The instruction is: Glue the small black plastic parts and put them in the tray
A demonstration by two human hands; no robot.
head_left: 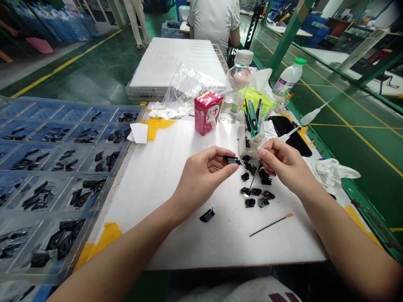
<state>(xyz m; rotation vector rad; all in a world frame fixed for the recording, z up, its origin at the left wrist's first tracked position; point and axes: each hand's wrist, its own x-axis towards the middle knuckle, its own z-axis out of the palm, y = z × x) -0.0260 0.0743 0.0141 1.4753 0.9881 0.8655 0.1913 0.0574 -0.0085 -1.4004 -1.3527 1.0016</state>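
Note:
My left hand (204, 176) pinches a small glossy black plastic part (232, 160) between thumb and fingertips above the white board. To its right, my right hand (278, 161) is closed on a thin rod (254, 178), whose lower end slants down toward several small black parts (250, 203) lying on the board. The rod's upper end is hidden by the fingers. One more black piece (207, 215) lies alone below my left hand. Another thin stick with an orange end (270, 225) rests near the front edge.
A clear compartment tray (110, 184) with black parts stands left of the white board (151, 180). Behind my hands are a red drink carton (207, 113), a clear bottle (234, 84), a cutter (252, 119), a white dropper (311, 116) and a black phone (294, 136). A person (214, 23) sits beyond.

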